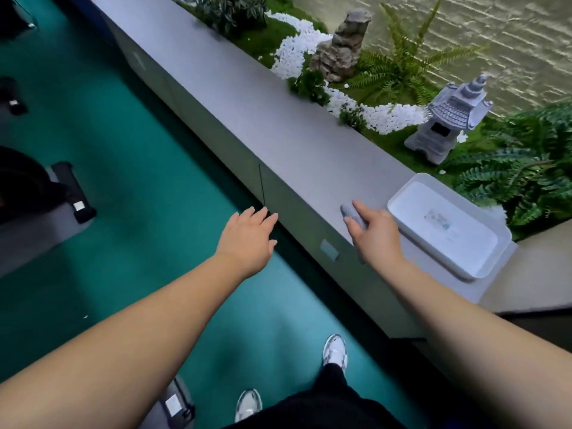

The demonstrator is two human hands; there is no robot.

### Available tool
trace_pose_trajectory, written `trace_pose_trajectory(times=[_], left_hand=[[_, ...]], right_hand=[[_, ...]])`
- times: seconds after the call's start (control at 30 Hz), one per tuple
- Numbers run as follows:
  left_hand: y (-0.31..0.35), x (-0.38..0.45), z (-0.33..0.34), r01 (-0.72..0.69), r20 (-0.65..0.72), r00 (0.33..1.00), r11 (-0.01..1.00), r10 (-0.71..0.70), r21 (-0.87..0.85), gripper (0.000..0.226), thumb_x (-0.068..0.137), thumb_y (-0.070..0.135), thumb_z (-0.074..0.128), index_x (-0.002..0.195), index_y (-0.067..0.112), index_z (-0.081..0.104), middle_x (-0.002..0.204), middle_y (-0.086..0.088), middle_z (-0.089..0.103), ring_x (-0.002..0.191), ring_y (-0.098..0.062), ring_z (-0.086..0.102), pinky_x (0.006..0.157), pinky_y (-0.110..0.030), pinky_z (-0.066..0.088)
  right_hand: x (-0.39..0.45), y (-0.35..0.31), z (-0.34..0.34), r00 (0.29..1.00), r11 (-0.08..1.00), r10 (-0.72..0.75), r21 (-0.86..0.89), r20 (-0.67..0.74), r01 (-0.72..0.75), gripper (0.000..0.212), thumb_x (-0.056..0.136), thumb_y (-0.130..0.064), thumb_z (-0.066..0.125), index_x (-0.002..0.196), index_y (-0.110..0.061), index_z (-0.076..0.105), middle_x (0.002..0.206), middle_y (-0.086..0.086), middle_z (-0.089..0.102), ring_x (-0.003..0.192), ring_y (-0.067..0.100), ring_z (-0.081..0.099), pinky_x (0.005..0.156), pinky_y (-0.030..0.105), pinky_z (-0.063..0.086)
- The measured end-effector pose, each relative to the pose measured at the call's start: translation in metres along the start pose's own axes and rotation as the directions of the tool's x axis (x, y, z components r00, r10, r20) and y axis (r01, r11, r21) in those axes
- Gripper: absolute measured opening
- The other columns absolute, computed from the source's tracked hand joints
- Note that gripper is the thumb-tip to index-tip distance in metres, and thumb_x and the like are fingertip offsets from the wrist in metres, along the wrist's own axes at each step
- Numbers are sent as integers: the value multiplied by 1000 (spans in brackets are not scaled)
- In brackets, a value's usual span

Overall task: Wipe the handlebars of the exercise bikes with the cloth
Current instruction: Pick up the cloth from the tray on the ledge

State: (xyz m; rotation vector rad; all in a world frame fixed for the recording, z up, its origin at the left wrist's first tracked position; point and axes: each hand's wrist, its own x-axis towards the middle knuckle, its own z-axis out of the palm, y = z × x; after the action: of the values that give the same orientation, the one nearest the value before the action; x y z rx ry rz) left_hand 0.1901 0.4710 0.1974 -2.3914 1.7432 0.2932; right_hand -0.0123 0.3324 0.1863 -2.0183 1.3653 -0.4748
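A small rolled grey cloth (352, 213) lies on the long grey ledge (247, 97), just left of a white tray. My right hand (373, 232) reaches over it, thumb and forefinger pinching the roll. My left hand (249, 238) hovers flat with straight fingers over the teal floor, beside the ledge's front edge, holding nothing. No handlebar shows; only dark bases of exercise bikes (37, 193) appear at the left edge.
A white rectangular tray (414, 196) sits on the ledge's right end. Behind the ledge is a planter with ferns, white pebbles, a rock and a stone pagoda lantern (448, 119). Teal floor (130, 168) runs along the ledge; my white shoes stand below.
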Motion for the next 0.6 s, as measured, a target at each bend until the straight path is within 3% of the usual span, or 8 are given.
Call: trace_pose_trajectory(times=[0.1,0.23,0.47,0.6], left_hand=[[-25,-37,7,-2,1,1000,1000,2,19,60,99,43,37,152,22,17,158,-2,20,145,-25,17,117,-43,17],[-46,-86,15,-31,-3,999,998,32,47,61,98,43,37,152,23,16,158,-1,20,145,-25,18,117,-43,17],[-63,-167,21,5,-38,999,999,-4,35,61,99,44,37,152,23,15,158,-1,20,145,-25,18,118,-41,16],[-68,-216,25,62,-55,997,998,-62,-5,60,99,44,37,151,24,16,158,0,22,145,-24,18,118,-41,16]], right_hand=[[-45,-23,21,1000,999,29,24,-3,-29,45,93,-30,58,137,-23,51,104,10,49,88,15,48,79,13,28],[-103,-43,41,1000,997,22,78,-16,-20,43,93,-29,58,136,-24,54,103,13,57,79,16,53,67,14,33],[-173,-69,39,1000,997,-13,78,-21,14,46,93,-29,59,138,-27,50,108,10,51,88,15,50,79,20,33],[-206,-81,43,998,994,-67,85,14,66,46,93,-31,58,138,-28,50,110,11,54,89,15,52,75,19,36]])
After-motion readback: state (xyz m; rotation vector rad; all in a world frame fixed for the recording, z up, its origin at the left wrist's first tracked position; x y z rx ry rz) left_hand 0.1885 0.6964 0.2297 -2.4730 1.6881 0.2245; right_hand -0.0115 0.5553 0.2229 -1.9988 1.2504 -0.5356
